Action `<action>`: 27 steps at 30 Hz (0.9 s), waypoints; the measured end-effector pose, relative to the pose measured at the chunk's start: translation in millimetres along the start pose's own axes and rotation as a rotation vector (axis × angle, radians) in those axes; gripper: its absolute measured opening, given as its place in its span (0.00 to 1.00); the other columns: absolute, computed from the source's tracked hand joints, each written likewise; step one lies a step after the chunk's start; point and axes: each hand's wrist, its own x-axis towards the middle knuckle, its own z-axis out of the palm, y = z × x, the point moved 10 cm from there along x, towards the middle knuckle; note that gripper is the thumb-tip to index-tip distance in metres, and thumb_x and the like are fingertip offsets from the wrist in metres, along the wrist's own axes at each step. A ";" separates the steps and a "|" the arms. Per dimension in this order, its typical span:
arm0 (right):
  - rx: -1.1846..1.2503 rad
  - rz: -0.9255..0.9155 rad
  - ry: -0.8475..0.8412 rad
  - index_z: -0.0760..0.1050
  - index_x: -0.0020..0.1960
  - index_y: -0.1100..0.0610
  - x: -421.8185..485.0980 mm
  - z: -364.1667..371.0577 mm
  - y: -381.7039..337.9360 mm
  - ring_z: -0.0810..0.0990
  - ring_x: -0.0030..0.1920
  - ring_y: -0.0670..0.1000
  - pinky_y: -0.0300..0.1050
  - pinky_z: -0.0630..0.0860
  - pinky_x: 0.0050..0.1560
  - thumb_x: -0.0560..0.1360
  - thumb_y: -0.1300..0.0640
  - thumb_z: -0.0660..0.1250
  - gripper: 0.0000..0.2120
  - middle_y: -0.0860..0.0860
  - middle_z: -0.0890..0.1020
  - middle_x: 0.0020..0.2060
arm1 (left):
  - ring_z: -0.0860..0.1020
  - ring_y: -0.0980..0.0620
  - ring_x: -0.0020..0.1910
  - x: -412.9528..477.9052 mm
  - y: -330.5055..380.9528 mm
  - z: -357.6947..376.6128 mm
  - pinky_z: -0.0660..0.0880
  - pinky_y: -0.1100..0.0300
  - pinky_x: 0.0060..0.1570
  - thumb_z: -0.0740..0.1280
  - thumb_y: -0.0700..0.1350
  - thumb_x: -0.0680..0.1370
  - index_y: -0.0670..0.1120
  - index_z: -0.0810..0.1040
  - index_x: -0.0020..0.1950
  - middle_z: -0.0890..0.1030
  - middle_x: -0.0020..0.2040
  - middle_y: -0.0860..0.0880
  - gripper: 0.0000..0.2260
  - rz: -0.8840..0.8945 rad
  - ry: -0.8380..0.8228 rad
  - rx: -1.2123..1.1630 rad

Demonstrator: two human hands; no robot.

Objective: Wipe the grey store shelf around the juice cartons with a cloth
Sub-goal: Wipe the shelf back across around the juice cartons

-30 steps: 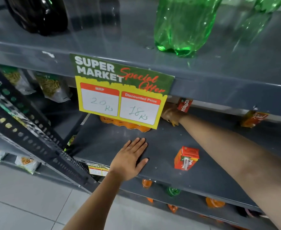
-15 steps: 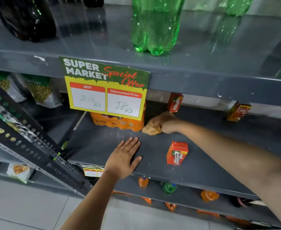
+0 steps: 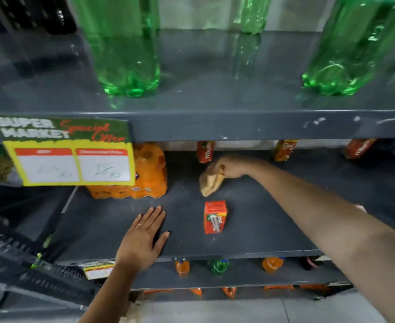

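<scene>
Crumpled tan cloth (image 3: 209,181) bunched on the grey shelf (image 3: 261,229), clamped in the right hand (image 3: 230,166), hanging below and left of that grip, red juice carton (image 3: 215,220) just in front, left hand (image 3: 142,238) flat, fingers spread, holding nothing, at the shelf's front edge.

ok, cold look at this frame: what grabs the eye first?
Probably the big green bottles on the upper shelf, then the yellow price sign hanging from its edge at left. Below, the right hand presses a tan cloth on the grey shelf behind a lone red juice carton, while the left hand lies flat near the front edge.
</scene>
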 end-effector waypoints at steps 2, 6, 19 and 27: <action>-0.019 -0.038 0.067 0.80 0.56 0.59 5.6 7.2 -16.1 0.79 0.51 0.48 0.43 0.76 0.59 0.76 0.64 0.63 0.12 0.54 0.82 0.56 | 0.50 0.56 0.76 0.8 -0.3 4.0 0.41 0.61 0.73 0.45 0.64 0.79 0.48 0.57 0.77 0.56 0.77 0.54 0.31 0.003 -0.003 -0.004; -0.164 0.013 -0.001 0.81 0.57 0.48 7.1 51.6 7.9 0.70 0.66 0.59 0.50 0.68 0.68 0.76 0.62 0.60 0.17 0.56 0.71 0.70 | 0.49 0.56 0.76 1.5 -4.1 8.5 0.43 0.59 0.74 0.45 0.65 0.79 0.50 0.56 0.78 0.56 0.77 0.53 0.31 -0.005 -0.025 -0.005; 0.110 0.222 0.342 0.80 0.45 0.56 -34.1 -39.4 80.3 0.79 0.43 0.54 0.48 0.74 0.46 0.75 0.64 0.57 0.13 0.58 0.83 0.44 | 0.48 0.58 0.76 -0.5 -1.8 5.7 0.47 0.55 0.75 0.46 0.65 0.79 0.52 0.54 0.78 0.55 0.77 0.55 0.30 -0.014 -0.031 -0.042; -0.107 0.447 0.357 0.61 0.73 0.51 12.7 -50.9 91.1 0.64 0.70 0.61 0.56 0.64 0.68 0.77 0.49 0.60 0.25 0.56 0.64 0.73 | 0.48 0.59 0.76 1.3 -2.0 3.4 0.47 0.57 0.74 0.49 0.63 0.80 0.52 0.57 0.78 0.56 0.77 0.56 0.29 -0.010 0.005 -0.041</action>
